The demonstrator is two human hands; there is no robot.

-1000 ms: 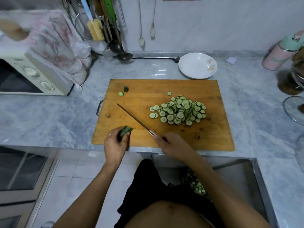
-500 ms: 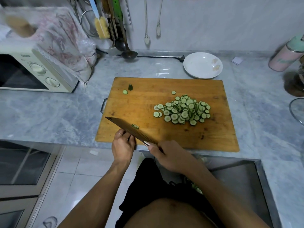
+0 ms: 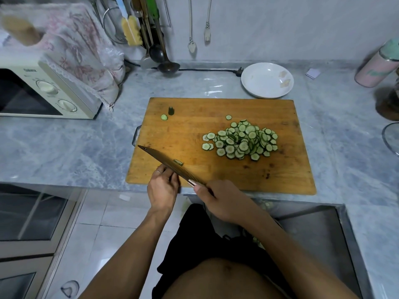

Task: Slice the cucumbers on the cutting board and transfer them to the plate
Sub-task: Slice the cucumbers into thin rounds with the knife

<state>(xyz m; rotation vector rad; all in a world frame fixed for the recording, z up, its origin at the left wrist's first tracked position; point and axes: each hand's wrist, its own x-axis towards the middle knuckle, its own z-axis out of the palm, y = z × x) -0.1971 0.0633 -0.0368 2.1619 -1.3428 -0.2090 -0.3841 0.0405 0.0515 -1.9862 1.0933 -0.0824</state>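
Observation:
A wooden cutting board [image 3: 194, 130] lies on the marble counter. A heap of thin cucumber slices [image 3: 240, 142] covers its right middle. A loose slice [image 3: 164, 117] and a dark end stub [image 3: 171, 110] sit at its far left. My right hand [image 3: 218, 199] grips the knife [image 3: 170, 166] by the handle, its blade tilted flat over the board's near left corner with one slice [image 3: 178, 162] on it. My left hand [image 3: 163, 188] curls beside the blade; the cucumber piece it held is hidden. A white plate [image 3: 254, 83] stands behind the board.
A microwave [image 3: 43, 91] under a floral cloth stands at the left. Ladles and utensils [image 3: 151, 39] hang on the back wall, with a cord along the counter. A pink canister [image 3: 380, 65] and a glass lid [image 3: 390, 139] are at the right. A steel sink [image 3: 313, 234] lies below right.
The knife went from edge-down on the board to tilted flat with a slice on it. The cucumber end seen in my left hand a second ago is out of sight.

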